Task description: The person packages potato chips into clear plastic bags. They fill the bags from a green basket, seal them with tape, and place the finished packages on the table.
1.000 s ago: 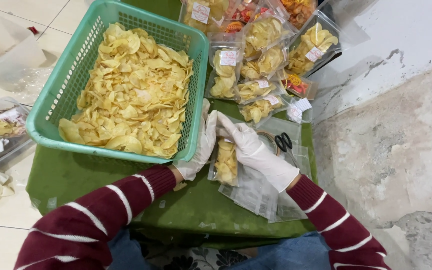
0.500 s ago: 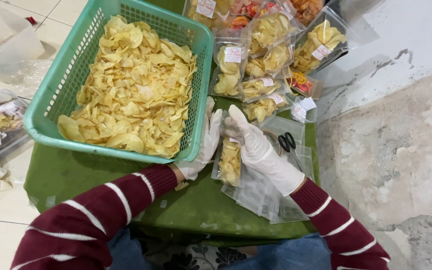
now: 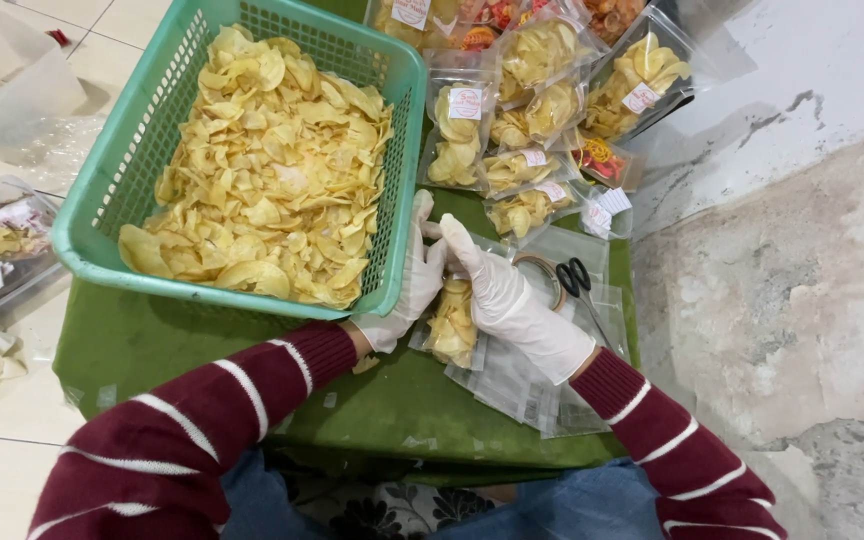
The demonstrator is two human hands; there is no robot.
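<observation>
Your left hand (image 3: 414,285), gloved, grips left edge of clear chip bag (image 3: 452,322); right hand (image 3: 505,295) pinches its top, likely pressing seal flat. Bag rests on green table (image 3: 202,350), just beside green basket (image 3: 102,255) of loose chips. Scissors (image 3: 580,285) near.

Both hands wear thin white gloves and meet in the middle, fingers pointing up and away. The left hand (image 3: 410,285) curls beside the right hand (image 3: 512,300), fingertips touching. Both arms wear dark red sleeves with white stripes
</observation>
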